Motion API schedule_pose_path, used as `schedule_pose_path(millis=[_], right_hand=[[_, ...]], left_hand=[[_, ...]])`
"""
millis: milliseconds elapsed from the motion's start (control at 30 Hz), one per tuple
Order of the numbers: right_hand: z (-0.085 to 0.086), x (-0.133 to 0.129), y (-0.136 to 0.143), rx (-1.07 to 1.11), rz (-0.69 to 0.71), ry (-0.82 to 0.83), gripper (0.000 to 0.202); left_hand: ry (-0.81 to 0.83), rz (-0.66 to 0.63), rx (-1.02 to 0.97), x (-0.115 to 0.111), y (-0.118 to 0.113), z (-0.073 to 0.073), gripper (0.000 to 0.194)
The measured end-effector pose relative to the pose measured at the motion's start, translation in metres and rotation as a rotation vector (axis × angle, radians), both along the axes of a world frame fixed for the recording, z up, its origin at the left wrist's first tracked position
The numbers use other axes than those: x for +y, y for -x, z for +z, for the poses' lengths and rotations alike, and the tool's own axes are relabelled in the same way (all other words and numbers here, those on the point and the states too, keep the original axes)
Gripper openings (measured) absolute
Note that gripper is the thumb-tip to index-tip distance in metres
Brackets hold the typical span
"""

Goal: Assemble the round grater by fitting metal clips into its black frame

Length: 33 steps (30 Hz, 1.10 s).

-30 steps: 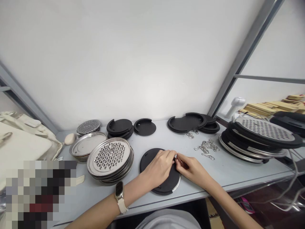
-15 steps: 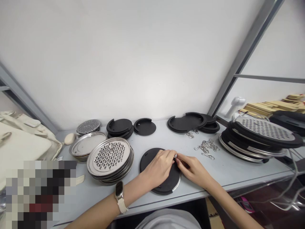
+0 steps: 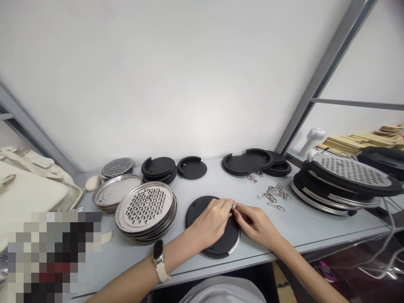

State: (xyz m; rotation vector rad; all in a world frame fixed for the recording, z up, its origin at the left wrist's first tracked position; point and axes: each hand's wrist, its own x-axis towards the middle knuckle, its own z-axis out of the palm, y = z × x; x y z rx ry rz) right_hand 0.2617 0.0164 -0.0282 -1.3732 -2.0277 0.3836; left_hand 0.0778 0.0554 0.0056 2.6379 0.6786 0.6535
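Observation:
A black round cover [image 3: 197, 208] lies in front of me near the table's front edge, with a thin silver metal rim showing at its lower right. My left hand [image 3: 216, 219] reaches across this cover, its fingers bent and pinched together at the upper right edge. Fingertip to fingertip with it, my right hand [image 3: 252, 221] pinches at the same spot from the right. Whatever small piece is between the fingers is hidden or too small to name. Several wire clips [image 3: 274, 194] lie in a loose pile just beyond my right hand.
Round metal grater plates [image 3: 145, 208] are stacked at left, beside plain metal discs [image 3: 118, 191]. Black covers [image 3: 159, 167] sit along the wall, more black covers [image 3: 246, 162] right of centre. A tall stack of covered graters [image 3: 350, 172] stands at right. A cloth bag [image 3: 34, 181] is far left.

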Motion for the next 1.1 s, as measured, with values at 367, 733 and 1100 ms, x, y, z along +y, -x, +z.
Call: schedule_pose_path(millis=[367, 733, 1100], right_hand=[[-0.0025, 0.0001, -0.0021, 0.032, -0.026, -0.036, 0.025], [0.0024, 0.0012, -0.0019, 0.025, 0.032, 0.086, 0.019], [0.0009, 0.0005, 0.0000, 0.021, 0.026, 0.049, 0.020]], left_hand=[[-0.014, -0.018, 0.005, 0.0004, -0.0005, -0.0009, 0.027], [-0.009, -0.005, 0.010, 0.0014, -0.0003, -0.0008, 0.023], [-0.001, -0.010, 0.006, 0.0008, 0.0004, -0.0002, 0.025]])
